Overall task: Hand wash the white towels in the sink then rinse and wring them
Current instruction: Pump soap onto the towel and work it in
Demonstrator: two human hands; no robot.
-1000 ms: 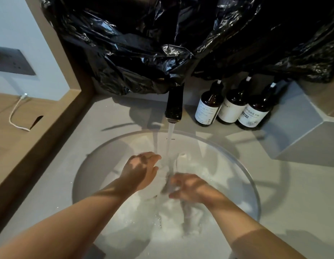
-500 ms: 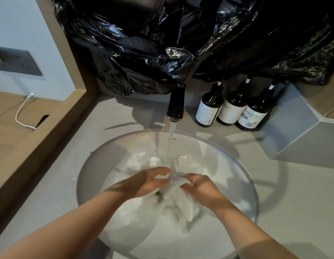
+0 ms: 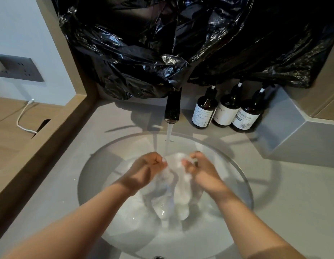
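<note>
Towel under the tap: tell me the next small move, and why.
Probably rub the white towel's two gripped bunches together. The left hand and right hand each grip it, its top sits under the running water, and the rest hangs into the sink, so scrubbing seems next.

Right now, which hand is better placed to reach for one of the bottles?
Probably the right hand. The bottles stand behind the sink on its side; the faucet lies between them and the left hand. Both hands grip the towel.
</note>
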